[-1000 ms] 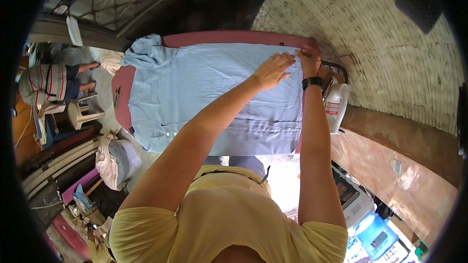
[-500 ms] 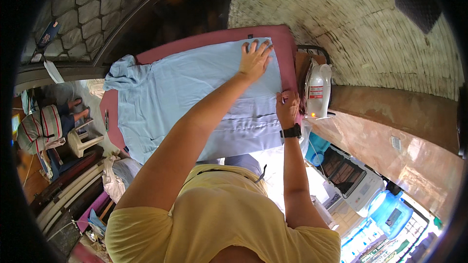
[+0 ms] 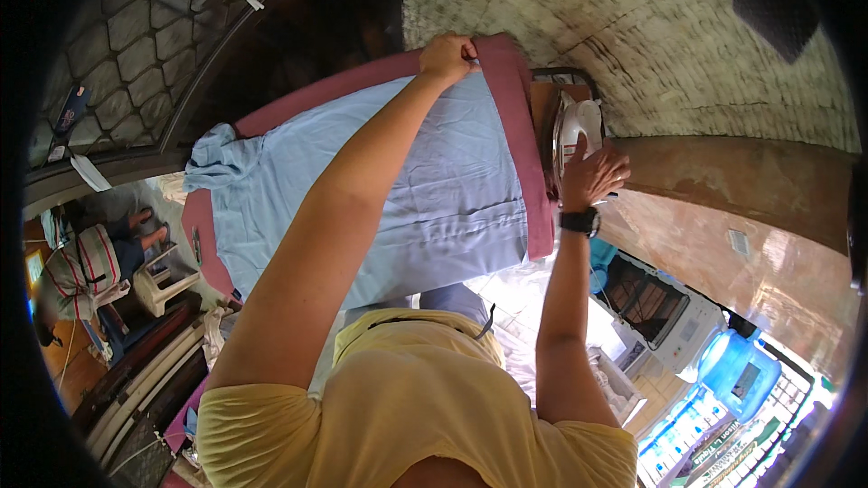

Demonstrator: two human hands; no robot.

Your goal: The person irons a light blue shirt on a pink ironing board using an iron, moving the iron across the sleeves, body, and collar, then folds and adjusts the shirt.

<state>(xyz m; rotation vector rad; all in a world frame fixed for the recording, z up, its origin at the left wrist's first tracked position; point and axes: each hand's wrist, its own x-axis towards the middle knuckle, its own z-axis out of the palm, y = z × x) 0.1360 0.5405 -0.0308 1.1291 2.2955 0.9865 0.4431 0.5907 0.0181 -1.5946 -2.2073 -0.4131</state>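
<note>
Head view: pale-blue fabric garment (image 3: 461, 158) spreads nearward from my left grip (image 3: 449, 58), fingers curled at its corner, hold indeterminable; white plastic iron (image 3: 586, 116) lies just beyond my unclenched right grip (image 3: 597, 175).

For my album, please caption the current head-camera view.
Left hand by the far right corner of the blue cloth, right hand at the white iron.
</note>
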